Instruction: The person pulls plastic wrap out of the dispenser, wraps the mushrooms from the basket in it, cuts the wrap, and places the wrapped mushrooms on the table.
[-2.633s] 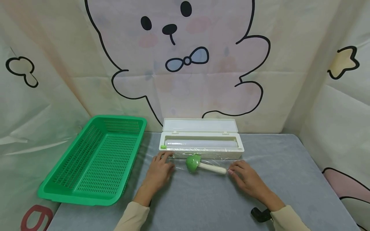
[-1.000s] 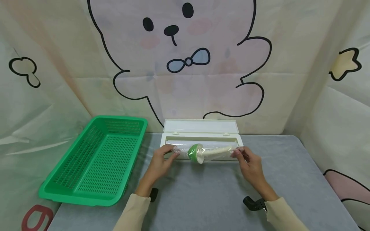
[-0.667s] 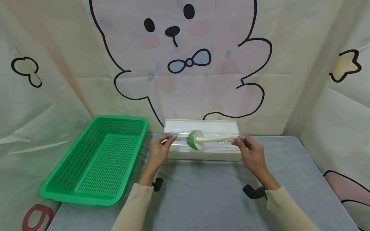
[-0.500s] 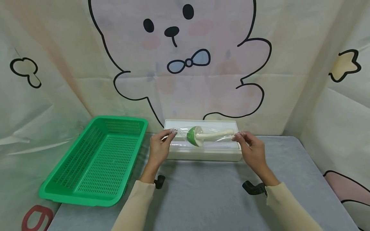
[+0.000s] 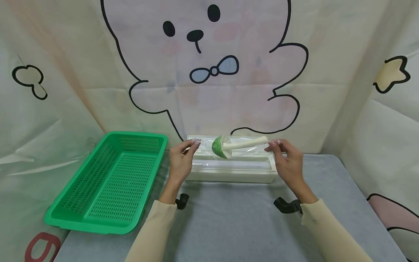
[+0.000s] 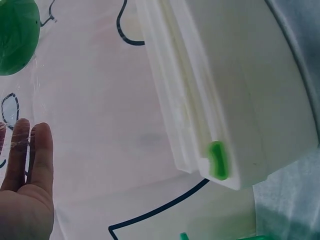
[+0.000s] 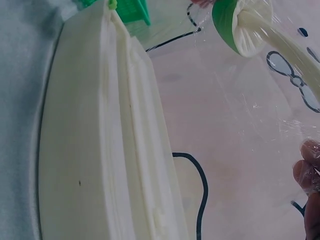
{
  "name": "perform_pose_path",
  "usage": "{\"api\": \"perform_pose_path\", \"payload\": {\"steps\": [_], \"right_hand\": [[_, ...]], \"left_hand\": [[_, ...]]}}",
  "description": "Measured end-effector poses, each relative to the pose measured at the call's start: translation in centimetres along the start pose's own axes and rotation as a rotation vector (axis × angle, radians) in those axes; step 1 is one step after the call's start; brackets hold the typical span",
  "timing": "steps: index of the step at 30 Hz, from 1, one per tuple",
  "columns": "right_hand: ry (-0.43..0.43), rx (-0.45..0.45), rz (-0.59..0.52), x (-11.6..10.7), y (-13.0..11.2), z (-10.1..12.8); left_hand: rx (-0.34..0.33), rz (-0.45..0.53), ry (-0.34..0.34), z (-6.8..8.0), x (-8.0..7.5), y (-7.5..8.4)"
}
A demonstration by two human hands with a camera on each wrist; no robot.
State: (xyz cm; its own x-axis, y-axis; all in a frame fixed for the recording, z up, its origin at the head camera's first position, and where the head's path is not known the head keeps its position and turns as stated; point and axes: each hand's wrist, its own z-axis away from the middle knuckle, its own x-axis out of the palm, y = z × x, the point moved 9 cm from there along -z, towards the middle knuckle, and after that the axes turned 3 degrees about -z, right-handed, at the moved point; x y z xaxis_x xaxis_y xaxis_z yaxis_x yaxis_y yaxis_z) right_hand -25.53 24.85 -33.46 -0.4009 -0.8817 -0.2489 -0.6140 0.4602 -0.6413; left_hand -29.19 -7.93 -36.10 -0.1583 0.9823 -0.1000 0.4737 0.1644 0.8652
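Observation:
A toy mushroom [image 5: 217, 147] with a green cap and pale stem hangs above the table, in clear cling film [image 5: 203, 147]. My left hand [image 5: 180, 163] pinches the film at the cap side, and my right hand [image 5: 289, 167] pinches it near the stem's end. Behind and below stands a white cling film dispenser [image 5: 230, 177], lid up, with a roll inside. In the left wrist view, fingers [image 6: 43, 155] show at lower left beside the film. The right wrist view has the mushroom's stem [image 7: 285, 42] at top right, fingertips [image 7: 306, 172] touching wrinkled film.
A green plastic basket [image 5: 131, 222] stands at the left of the grey table [image 5: 229, 225]. Behind the dispenser rises a printed cloth backdrop [image 5: 203, 102]. The dispenser's green slider [image 6: 218, 160] shows in the left wrist view.
The mushroom first lay on film before the dispenser; both hands then gripped the film's ends and raised it. Since half a second ago it has risen further, its stem tilting up to the right.

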Motion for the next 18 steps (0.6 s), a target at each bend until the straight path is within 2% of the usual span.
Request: {"api": "perform_pose_path", "payload": {"steps": [4,11,18], "right_hand": [[0.022,0.014,0.001,-0.3,-0.1,-0.5],[0.018,0.034,-0.019,-0.5,-0.6,-1.0],[0.012,0.044,-0.059,-0.8,-1.2,-1.3]], "left_hand": [[0.017,0.002,0.011,-0.3,-0.1,0.9],[0.059,-0.058,0.033,-0.5,-0.4,2.4],[0.064,-0.016,-0.001,-0.7,-0.4,3.0]]}}
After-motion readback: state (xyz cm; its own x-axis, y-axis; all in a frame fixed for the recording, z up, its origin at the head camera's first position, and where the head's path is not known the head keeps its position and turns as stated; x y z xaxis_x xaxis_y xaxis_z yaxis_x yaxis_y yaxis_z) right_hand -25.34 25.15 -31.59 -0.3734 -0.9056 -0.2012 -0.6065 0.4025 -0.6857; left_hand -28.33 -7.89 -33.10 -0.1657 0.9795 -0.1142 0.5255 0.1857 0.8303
